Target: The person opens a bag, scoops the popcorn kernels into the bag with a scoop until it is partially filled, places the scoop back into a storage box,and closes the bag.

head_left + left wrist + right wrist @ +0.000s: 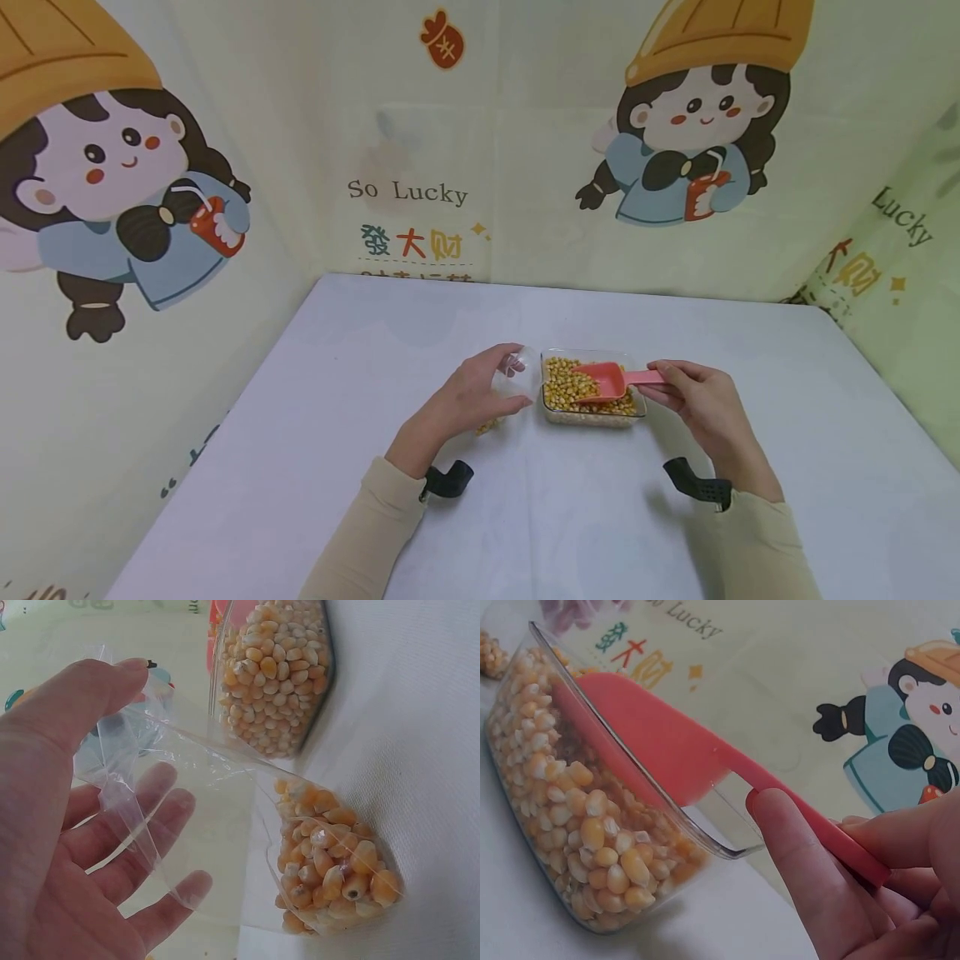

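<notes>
1. Head view, taking the clear container (592,414) of corn kernels as the landmark: it sits on a pale table (300,433), between the two hands, touching neither.
2. Left of the container, the left hand (468,400) pinches the top of a clear plastic bag (517,367). The thumb is on one side of the film and the straighter fingers spread behind it.
3. Left wrist view shows the bag's (300,847) lower corner resting on the table, holding a small heap of kernels (330,862). Its mouth is beside the container's left wall.
4. Over the container, a pink scoop (603,381) has its bowl down among the corn. Its long axis runs left to right, with the handle crossing the container's right rim.
5. Right of the container, the right hand (701,400) grips the handle's end, fingers curled round it; the right wrist view shows a finger (795,847) lying along the handle.
6. The right hand is the one nearer the scoop, while the bag's mouth lies to the scoop's left.
</notes>
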The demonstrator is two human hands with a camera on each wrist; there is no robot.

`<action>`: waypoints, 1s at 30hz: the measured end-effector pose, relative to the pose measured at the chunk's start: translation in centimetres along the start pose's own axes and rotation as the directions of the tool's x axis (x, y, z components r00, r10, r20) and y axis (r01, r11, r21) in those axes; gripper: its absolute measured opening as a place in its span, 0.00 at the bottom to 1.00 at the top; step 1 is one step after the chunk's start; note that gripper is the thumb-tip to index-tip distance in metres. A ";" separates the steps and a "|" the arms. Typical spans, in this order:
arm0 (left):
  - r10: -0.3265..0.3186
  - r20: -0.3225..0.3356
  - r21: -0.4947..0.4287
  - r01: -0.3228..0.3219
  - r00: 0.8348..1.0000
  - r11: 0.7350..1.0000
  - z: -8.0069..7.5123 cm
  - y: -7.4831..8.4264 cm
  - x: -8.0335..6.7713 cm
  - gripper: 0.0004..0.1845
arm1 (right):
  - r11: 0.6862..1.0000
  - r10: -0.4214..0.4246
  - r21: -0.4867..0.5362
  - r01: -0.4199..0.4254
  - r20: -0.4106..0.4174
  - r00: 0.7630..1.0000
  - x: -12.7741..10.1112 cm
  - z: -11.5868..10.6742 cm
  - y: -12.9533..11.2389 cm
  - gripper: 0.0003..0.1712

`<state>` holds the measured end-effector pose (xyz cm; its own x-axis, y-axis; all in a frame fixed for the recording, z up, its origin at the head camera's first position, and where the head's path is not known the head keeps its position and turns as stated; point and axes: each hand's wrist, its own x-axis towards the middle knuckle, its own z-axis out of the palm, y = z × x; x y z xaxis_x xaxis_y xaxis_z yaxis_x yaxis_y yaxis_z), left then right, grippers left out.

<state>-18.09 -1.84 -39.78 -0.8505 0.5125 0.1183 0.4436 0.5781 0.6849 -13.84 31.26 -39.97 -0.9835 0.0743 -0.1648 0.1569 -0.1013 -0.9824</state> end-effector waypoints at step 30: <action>0.038 0.020 -0.023 -0.038 0.999 0.999 -0.2 0.1 0.0 0.40 | 0.943 -0.001 0.331 -0.022 0.070 0.998 0.1 -1.5 0.4 0.10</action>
<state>-18.12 -1.92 -39.56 -0.8269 0.5472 0.1298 0.4689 0.5435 0.6962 -13.71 32.69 -40.50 -0.9876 0.0046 -0.1570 0.1401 -0.4256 -0.8940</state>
